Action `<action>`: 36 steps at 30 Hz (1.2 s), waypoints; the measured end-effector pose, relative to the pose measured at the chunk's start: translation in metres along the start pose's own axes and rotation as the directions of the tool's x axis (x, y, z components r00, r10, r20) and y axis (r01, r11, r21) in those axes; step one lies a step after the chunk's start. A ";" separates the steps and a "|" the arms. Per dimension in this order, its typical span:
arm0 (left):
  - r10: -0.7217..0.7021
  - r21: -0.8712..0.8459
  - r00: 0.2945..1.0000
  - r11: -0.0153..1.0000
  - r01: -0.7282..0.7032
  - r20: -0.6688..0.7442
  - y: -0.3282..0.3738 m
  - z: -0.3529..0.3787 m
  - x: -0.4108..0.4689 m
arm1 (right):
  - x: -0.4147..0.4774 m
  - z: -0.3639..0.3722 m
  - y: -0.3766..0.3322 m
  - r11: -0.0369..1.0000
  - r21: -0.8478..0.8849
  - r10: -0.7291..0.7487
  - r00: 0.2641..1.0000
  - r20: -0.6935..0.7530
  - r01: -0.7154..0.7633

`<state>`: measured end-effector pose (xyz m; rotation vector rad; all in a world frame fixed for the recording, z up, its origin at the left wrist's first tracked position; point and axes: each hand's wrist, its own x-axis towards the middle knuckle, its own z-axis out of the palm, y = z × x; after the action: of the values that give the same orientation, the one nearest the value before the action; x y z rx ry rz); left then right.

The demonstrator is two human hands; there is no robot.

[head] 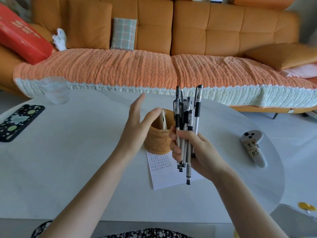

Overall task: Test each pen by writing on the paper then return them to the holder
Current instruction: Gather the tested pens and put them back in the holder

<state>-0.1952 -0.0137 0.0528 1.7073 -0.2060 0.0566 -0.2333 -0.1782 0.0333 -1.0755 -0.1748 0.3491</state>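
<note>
Up above the tabletop [77, 169], the right hand [193, 148] grips a whole bundle of pens [187, 114], black-capped with clear and silver barrels. Its fingers [190, 136] are curled tight round the middle of the bundle and the thumb presses from the near side. The pens stand nearly upright with their caps and clips pointing away from the person, their lower ends hanging at uneven heights over the paper [164, 174]. Just left of the bundle sits the holder [157, 140], a short round tan cup with a woven-looking band, resting on the far edge of the paper. The left hand [135, 124] is beside the holder on its left and holds nothing. The fingers [137, 103] there are straight and together, pointing away, with the thumb spread toward the holder's rim; whether the thumb touches the rim I cannot tell. The white sheet carries rows of small handwritten marks across its upper part. On the left of the tabletop lies a phone [17, 122] in a dark spotted case, with a clear plastic cup [54, 91] beyond it. On the right lies a pale handheld controller [253, 146] with taped labels. Behind runs an orange sofa [188, 23] with a knitted orange cover [120, 66].
</note>
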 end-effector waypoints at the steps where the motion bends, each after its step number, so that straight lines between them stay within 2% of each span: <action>1: -0.036 -0.054 0.998 0.998 0.040 0.059 0.007 0.001 0.002 | 0.000 0.004 -0.002 1.000 -0.002 0.007 1.000 0.028 -0.007; 4: -0.137 -0.120 0.932 0.975 0.187 0.337 0.022 0.007 0.005 | 0.000 0.020 -0.006 0.992 -0.119 0.043 0.994 0.099 -0.031; 6: -0.194 -0.153 0.898 0.950 0.273 0.394 0.025 0.006 0.006 | 0.000 0.027 -0.008 0.985 -0.160 0.085 0.991 0.101 -0.068; 13: -0.257 -0.167 0.931 0.937 0.305 0.260 0.020 0.001 0.002 | 0.005 0.034 -0.008 0.959 -0.247 0.162 0.984 0.079 -0.138; 19: -0.316 -0.292 0.938 0.892 0.345 0.143 0.023 0.005 -0.005 | 0.010 0.043 -0.012 0.884 -0.411 0.225 0.973 -0.042 -0.222; 25: -0.326 -0.357 0.941 0.871 0.337 0.093 0.022 0.006 -0.005 | 0.012 0.048 -0.013 0.724 -0.629 0.246 0.958 -0.146 -0.281; 29: -0.306 -0.381 0.945 0.864 0.328 0.118 0.024 0.002 -0.004 | 0.009 0.047 -0.014 0.649 -0.692 0.317 0.939 -0.131 -0.316; 33: -0.316 -0.395 0.947 0.863 0.316 0.067 0.024 -0.001 0.000 | 0.007 0.043 -0.017 0.627 -0.716 0.359 0.930 -0.082 -0.306; 36: -0.315 -0.415 0.946 0.852 0.320 0.083 0.022 -0.002 0.001 | 0.007 0.040 -0.019 0.596 -0.732 0.442 0.896 -0.044 -0.330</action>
<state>-0.1974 -0.0150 0.0753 1.2848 0.0585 -0.2320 -0.2355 -0.1507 0.0682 -1.9055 -0.2125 0.8029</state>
